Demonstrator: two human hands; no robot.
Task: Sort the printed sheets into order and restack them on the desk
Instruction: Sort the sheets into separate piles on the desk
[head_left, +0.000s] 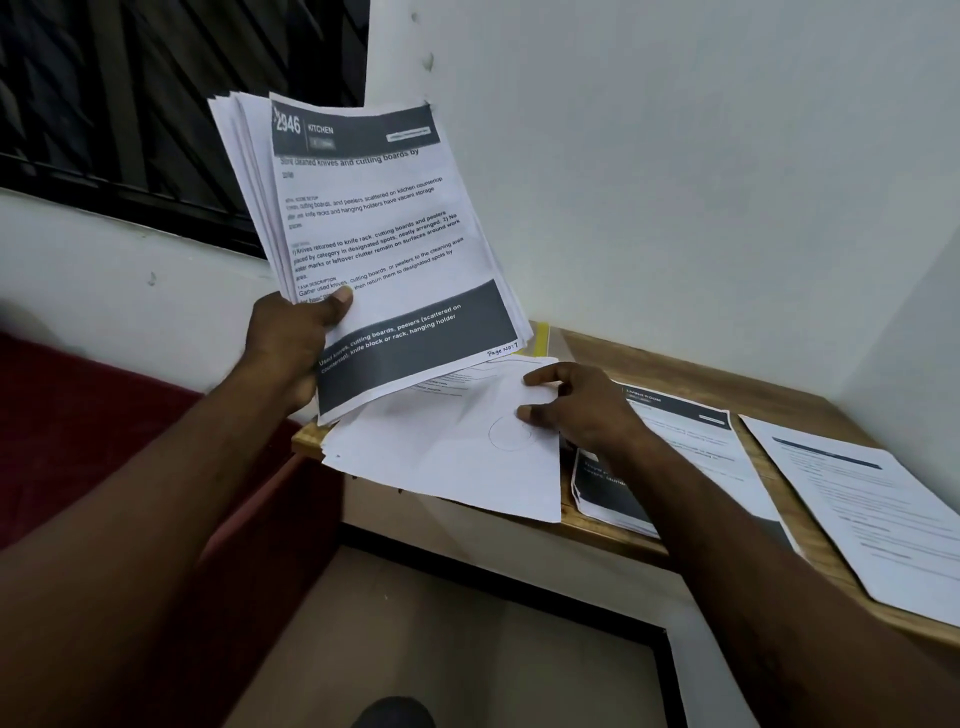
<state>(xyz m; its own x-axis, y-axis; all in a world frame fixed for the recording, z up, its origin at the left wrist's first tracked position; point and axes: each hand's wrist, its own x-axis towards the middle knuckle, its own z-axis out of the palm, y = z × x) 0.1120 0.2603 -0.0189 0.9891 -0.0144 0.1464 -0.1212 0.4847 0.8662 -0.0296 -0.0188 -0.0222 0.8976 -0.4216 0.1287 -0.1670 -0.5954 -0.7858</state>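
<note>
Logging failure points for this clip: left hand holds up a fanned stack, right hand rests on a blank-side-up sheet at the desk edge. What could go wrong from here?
1. The stack is fanned and the left hand holds it by one lower corner; rear sheets could slip from that grip and lose order.
2. The blank-side-up sheet under the right hand overhangs the desk edge and may slide off once released.

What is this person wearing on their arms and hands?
Nothing that shows. The left hand and right hand carry no gloves, rings or watch. The left forearm and right forearm are uncovered, with no sleeve in view.
</note>
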